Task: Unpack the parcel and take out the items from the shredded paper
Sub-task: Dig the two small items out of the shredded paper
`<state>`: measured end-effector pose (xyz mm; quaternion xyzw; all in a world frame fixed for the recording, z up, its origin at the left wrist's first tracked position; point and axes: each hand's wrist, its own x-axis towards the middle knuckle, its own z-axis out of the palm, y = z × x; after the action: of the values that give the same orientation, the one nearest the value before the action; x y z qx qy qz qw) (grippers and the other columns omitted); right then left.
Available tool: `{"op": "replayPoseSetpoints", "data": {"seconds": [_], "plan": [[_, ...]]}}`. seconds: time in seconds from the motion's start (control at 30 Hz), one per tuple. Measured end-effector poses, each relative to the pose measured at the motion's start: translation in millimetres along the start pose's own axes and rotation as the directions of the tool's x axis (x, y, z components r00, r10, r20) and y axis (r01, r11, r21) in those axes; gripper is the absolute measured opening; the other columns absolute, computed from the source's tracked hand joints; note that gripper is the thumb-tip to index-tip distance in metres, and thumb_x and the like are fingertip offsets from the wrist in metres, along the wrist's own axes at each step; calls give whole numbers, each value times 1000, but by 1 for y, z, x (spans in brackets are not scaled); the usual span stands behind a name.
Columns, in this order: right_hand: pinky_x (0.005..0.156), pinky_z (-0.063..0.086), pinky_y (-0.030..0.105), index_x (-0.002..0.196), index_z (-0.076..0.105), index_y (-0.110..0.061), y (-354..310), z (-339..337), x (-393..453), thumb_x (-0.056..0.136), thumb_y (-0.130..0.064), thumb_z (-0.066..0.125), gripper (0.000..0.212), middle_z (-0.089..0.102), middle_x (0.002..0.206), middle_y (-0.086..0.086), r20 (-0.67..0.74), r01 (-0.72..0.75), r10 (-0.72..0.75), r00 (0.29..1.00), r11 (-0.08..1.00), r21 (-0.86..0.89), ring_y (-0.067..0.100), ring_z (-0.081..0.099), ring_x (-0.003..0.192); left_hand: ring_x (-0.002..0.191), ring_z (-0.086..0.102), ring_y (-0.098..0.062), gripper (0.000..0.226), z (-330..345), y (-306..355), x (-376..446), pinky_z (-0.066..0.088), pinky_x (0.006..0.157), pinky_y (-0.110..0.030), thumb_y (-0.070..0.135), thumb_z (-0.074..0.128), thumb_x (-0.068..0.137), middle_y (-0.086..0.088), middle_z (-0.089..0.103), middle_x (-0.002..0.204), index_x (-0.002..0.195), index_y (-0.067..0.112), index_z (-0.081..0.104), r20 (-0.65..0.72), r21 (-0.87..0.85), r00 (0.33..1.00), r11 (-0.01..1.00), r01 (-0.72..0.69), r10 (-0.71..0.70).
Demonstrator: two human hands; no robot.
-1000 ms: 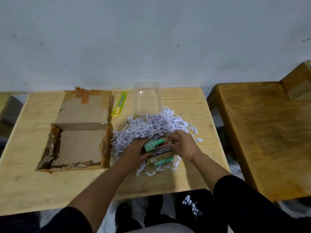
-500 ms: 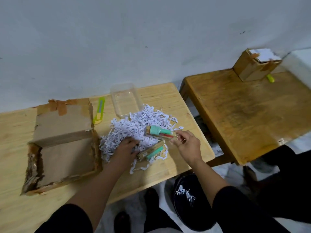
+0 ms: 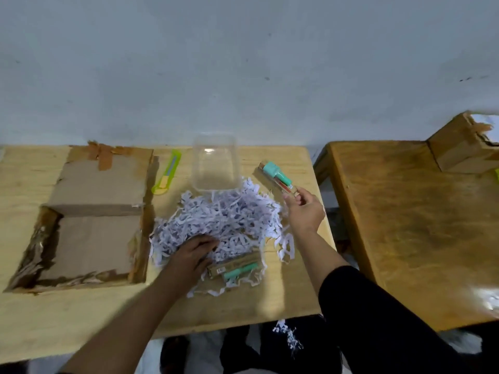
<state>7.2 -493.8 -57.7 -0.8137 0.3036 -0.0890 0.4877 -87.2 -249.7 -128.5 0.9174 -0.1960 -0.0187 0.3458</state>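
Observation:
A heap of white shredded paper (image 3: 224, 220) lies in the middle of the light wooden table (image 3: 81, 314). My right hand (image 3: 303, 211) pinches the near end of a packaged teal item (image 3: 275, 175), holding it just right of the heap and of a clear plastic tub (image 3: 216, 163). My left hand (image 3: 193, 256) presses flat on the heap's near edge, fingers spread. A second packaged teal item (image 3: 237, 268) lies half in the shreds just right of that hand. The opened cardboard parcel (image 3: 89, 233) sits to the left, empty inside.
A yellow-green box cutter (image 3: 167, 172) lies between the parcel and the tub. A darker wooden table (image 3: 418, 225) stands to the right with another torn cardboard box (image 3: 461, 147) on it. Some shreds lie on the floor below.
My right hand has lifted one packaged teal item out of the shreds and carried it up and to the right, beside the tub. My left hand stayed on the heap.

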Motion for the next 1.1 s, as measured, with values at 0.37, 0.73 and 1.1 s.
{"op": "replayPoseSetpoints", "data": {"seconds": [0.37, 0.73, 1.1], "plan": [[51, 32, -5, 108, 67, -14, -1, 53, 81, 78, -19, 69, 31, 60, 97, 1, 112, -86, 83, 990, 996, 25, 8, 49, 76, 115, 42, -1, 39, 12, 5, 0, 24, 101, -3, 37, 38, 94, 3, 53, 123, 124, 20, 57, 25, -35, 991, 990, 134, -133], [93, 38, 26, 119, 61, -9, 9, 32, 71, 90, -19, 50, 33, 61, 119, 13, 162, 99, -67, 985, 975, -201, 25, 53, 111, 116, 41, 0, 37, 8, 12, 5, 27, 98, -3, 26, 35, 94, 3, 52, 124, 123, 20, 57, 28, -43, 987, 986, 160, -159], [77, 51, 31, 93, 73, -11, 32, -16, -51, 82, -20, 68, 15, 73, 94, 8, 553, 502, -345, 758, 850, -158, 20, 66, 82, 112, 53, -18, 52, 19, 35, -3, 43, 95, -29, 55, 50, 78, -5, 59, 119, 110, 17, 65, 74, 1, 994, 996, 85, -85]]}}
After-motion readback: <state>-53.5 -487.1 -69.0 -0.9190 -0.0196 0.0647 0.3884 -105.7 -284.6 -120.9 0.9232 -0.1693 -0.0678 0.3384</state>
